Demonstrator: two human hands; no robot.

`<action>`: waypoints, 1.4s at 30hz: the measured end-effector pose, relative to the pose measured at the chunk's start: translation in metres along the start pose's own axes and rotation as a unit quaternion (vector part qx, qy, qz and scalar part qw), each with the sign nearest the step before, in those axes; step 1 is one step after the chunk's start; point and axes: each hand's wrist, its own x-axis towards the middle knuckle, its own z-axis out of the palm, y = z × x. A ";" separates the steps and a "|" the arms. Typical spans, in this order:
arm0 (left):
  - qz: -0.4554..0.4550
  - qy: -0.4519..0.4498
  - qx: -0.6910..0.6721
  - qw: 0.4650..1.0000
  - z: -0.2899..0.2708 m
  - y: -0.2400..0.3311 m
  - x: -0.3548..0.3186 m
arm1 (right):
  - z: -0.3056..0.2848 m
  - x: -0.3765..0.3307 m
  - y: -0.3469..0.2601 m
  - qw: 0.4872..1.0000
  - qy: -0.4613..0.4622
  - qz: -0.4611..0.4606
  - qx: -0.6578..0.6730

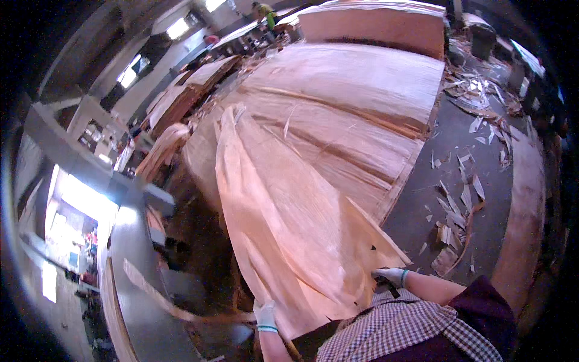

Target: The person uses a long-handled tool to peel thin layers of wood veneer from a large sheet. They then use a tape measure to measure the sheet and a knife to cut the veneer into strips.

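Observation:
A large, thin, pale wood veneer sheet [283,217] stretches in long folds from my body toward the far left of a veneer pile. Its near right edge is torn, with small dark holes. My left hand [265,315], in a white glove with a green cuff band, grips the sheet's near left edge, fingers mostly hidden. At the near right edge, my right hand [394,276], gloved alike, is closed on the veneer beside my checked apron. Beyond the sheet lies the broad veneer pile [356,75], its upper layers wavy and overlapping.
A taller veneer stack [374,27] stands behind the pile. Scattered veneer scraps [461,205] litter the grey floor at right, beside a long strip [522,199]. More stacked veneer [190,90] is at far left. A person [265,13] in a yellow-green top is in the distance.

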 end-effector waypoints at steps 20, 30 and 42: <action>0.056 0.070 0.120 0.989 -0.241 0.076 -0.212 | 0.121 -0.110 0.201 0.979 0.031 -0.132 -0.153; 0.115 0.082 0.073 0.987 -0.479 0.034 -0.256 | 0.299 -0.111 0.319 0.957 -0.026 -0.283 -0.051; 0.138 0.144 -0.022 0.980 -0.714 -0.022 -0.221 | 0.526 -0.121 0.417 0.907 -0.060 -0.406 -0.092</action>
